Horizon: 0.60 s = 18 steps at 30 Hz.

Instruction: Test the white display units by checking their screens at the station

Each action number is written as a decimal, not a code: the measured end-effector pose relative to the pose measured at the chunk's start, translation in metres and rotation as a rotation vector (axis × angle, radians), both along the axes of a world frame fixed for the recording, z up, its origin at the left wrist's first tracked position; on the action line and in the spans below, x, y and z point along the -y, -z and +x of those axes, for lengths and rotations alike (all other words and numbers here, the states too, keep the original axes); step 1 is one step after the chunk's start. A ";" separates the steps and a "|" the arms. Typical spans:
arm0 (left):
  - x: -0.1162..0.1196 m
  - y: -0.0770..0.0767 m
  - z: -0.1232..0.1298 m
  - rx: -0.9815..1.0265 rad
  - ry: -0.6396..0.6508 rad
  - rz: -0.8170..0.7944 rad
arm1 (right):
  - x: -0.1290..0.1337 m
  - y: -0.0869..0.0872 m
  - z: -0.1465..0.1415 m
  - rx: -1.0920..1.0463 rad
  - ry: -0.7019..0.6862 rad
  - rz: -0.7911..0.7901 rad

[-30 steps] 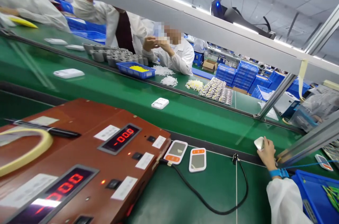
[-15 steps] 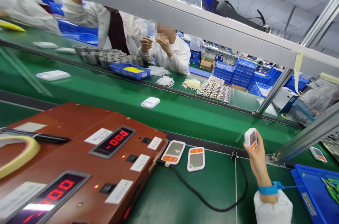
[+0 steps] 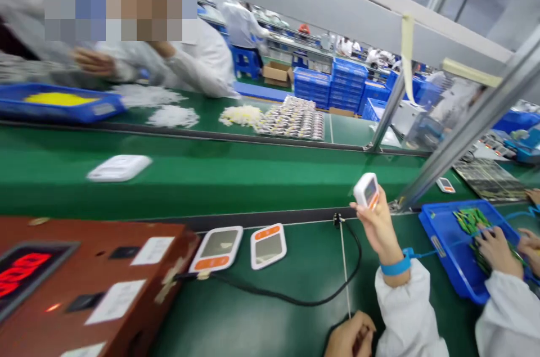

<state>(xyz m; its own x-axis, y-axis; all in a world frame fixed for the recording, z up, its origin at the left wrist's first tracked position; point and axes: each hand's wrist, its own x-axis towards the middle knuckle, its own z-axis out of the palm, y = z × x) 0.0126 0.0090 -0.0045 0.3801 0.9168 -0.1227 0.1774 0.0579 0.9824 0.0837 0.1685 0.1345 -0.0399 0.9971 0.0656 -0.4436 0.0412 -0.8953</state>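
Green matting is covering the counter (image 3: 295,323), and beyond it a green conveyor belt (image 3: 236,177) is running across the view, carrying a blurred white device (image 3: 119,167). Near the bottom edge the left hand (image 3: 350,337) is resting on the counter with its fingers curled (whether they are closing on anything I cannot tell), just beside a black cable (image 3: 278,298). The right hand (image 3: 377,225), with a blue wrist strap (image 3: 396,264) showing at its white sleeve, is being held up above the counter and is gripping a small white unit (image 3: 366,190) between thumb and fingers, the unit's screen with an orange patch tilting toward the right.

Two flat white meters with orange strips (image 3: 244,245) are lying side by side on the counter, the left one touching a brown test box (image 3: 84,284) whose red display is glowing at the far left. At the right a blue tray (image 3: 442,244) is holding green parts, and another person's hands (image 3: 500,247) are reaching into it. Across the belt, people in white coats are working beside a blue bin of yellow parts (image 3: 59,101).
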 end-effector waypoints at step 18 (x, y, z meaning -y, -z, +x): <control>0.009 -0.003 -0.014 0.021 0.055 0.050 | 0.020 -0.026 -0.001 0.168 -0.163 0.082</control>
